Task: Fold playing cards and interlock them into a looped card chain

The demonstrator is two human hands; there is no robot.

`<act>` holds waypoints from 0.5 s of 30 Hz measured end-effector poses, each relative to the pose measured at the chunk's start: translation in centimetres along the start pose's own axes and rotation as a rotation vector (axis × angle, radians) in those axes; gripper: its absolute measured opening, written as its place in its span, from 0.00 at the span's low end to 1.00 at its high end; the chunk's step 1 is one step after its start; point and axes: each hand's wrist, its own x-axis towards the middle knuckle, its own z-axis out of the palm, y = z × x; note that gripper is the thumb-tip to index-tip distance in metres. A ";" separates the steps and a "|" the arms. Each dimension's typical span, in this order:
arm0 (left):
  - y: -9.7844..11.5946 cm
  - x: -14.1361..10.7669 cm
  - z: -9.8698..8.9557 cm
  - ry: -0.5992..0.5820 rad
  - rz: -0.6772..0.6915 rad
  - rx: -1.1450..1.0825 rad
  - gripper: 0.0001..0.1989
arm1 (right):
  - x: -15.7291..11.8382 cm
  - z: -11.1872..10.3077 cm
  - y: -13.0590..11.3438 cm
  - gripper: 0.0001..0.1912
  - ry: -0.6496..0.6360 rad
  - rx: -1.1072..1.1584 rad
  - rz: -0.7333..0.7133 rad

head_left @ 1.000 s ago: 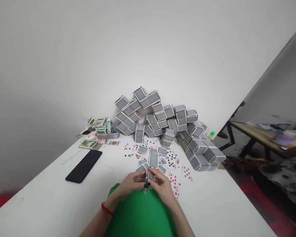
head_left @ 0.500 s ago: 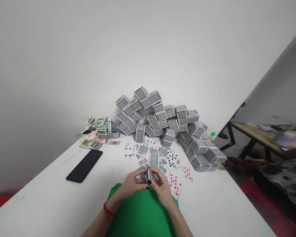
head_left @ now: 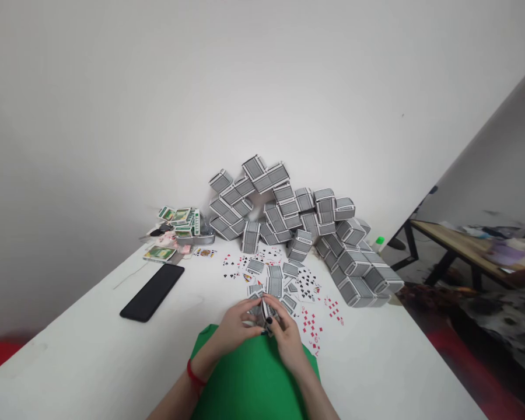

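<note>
Low in the middle, my left hand [head_left: 240, 322] and my right hand [head_left: 282, 328] meet over the table's near edge. Between their fingertips is a small piece of playing card [head_left: 265, 310], partly hidden by the fingers; how it is folded I cannot make out. Just beyond lie grey-backed folded cards [head_left: 275, 281], and face-up playing cards [head_left: 308, 283] are spread around them. Against the wall at the back leans a stepped structure of joined card cubes [head_left: 276, 219]. Two single card cubes [head_left: 300, 245] stand in front of it.
A black phone [head_left: 152, 293] lies on the white table [head_left: 79, 350] at the left. Behind it are green card boxes [head_left: 182, 217] in a pile. More joined card cubes [head_left: 359, 271] reach along the right edge, near a green-capped bottle [head_left: 379, 241]. A wooden desk [head_left: 459, 236] stands farther right.
The view has shifted slightly, so the scene sits a little to the right. Both hands stay together on the card, with small finger movements; the right thumb has moved slightly.
</note>
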 end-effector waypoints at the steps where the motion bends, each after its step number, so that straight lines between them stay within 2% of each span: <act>1: 0.1 0.0 0.0 -0.003 0.007 0.004 0.32 | 0.0 0.0 0.0 0.19 0.003 -0.001 -0.003; 5: 0.1 -0.2 0.1 0.003 0.014 0.036 0.30 | -0.1 0.1 -0.3 0.20 -0.022 0.034 -0.004; 10: -0.1 -0.4 0.5 0.048 0.081 0.153 0.27 | -0.2 0.5 -0.3 0.19 -0.031 0.106 0.078; 12: -0.2 -0.4 0.6 0.071 0.098 0.231 0.28 | -0.1 0.7 0.1 0.19 0.036 0.133 0.113; 15: -0.4 -0.4 0.9 0.102 0.107 0.347 0.29 | -0.1 1.1 0.9 0.25 0.179 0.247 0.183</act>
